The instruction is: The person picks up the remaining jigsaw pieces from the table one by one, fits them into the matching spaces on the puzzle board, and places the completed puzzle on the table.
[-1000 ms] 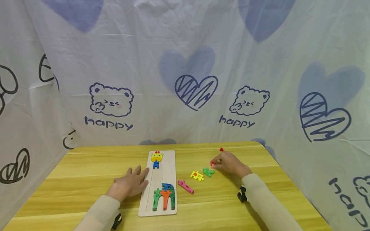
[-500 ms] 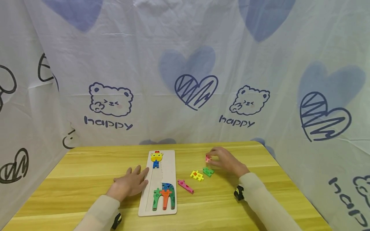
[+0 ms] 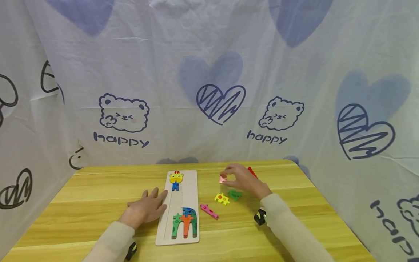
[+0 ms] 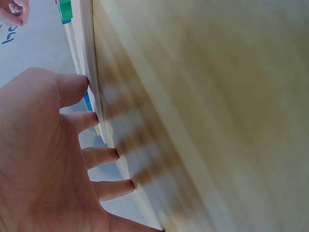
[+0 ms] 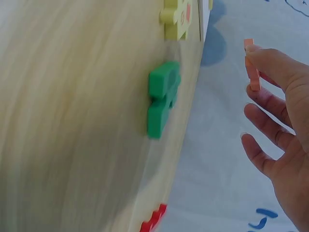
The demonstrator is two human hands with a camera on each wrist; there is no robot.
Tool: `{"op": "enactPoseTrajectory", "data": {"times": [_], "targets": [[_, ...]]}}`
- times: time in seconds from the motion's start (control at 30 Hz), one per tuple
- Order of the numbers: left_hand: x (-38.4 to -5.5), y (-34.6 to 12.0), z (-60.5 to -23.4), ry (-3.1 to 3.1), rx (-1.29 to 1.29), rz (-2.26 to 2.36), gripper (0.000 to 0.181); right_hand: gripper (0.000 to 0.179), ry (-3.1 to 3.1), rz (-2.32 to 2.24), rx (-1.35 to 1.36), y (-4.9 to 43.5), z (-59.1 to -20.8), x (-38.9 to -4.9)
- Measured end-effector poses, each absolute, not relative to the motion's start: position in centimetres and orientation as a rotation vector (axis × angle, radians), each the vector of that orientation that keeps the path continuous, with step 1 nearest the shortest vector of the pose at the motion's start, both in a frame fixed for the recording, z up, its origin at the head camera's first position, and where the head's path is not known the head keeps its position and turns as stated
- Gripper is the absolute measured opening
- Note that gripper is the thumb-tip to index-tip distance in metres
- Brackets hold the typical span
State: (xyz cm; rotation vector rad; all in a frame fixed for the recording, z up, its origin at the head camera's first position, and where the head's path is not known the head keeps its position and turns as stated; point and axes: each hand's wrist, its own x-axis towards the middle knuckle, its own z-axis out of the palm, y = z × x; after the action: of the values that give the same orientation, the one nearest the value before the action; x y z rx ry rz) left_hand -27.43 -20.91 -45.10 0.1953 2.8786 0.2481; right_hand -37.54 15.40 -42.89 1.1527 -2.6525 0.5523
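My right hand (image 3: 243,178) pinches a pink puzzle piece (image 5: 252,70) between thumb and index finger, held above the table. My left hand (image 3: 145,208) lies with fingers spread, its thumb and fingertips at the left edge of the pale puzzle board (image 3: 191,189). A yellow giraffe head (image 3: 176,177) with a blue piece (image 3: 175,186) under it sits at the board's far end. Green, orange and blue leg and body pieces (image 3: 186,220) lie joined at the near end. The recess between the two groups is bare.
Right of the board lie a pink long piece (image 3: 209,211), a yellow piece (image 3: 222,198) and a green piece (image 5: 163,99). A red piece (image 3: 252,171) lies behind my right hand. A printed white curtain (image 3: 170,91) hangs beyond the wooden table (image 3: 91,196).
My right hand has lifted the pink piece and carried it left, toward the board. The red piece behind the hand shows again. My left hand stays in place on the board's edge.
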Motion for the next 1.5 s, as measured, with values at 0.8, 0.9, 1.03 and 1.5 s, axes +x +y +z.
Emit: {"op": "enactPoseTrajectory", "data": {"times": [0.8, 0.9, 1.03, 1.5], "targets": [[-27.3, -20.8, -45.0, 2.871, 0.194, 0.252, 0.061, 0.033, -2.684, 0.557, 1.310, 8.5, -42.2, -36.7], [-27.3, -20.8, -44.9, 2.872, 0.194, 0.252, 0.061, 0.033, -2.697, 0.570, 1.312, 7.8, -42.2, -36.6], [-27.4, -20.8, -45.0, 2.874, 0.198, 0.250, 0.061, 0.034, -2.723, 0.564, 1.295, 6.9, -42.2, -36.5], [-27.5, -20.9, -45.0, 2.853, 0.190, 0.257, 0.061, 0.039, -2.794, 0.534, 1.276, 5.0, -42.7, -36.0]]}}
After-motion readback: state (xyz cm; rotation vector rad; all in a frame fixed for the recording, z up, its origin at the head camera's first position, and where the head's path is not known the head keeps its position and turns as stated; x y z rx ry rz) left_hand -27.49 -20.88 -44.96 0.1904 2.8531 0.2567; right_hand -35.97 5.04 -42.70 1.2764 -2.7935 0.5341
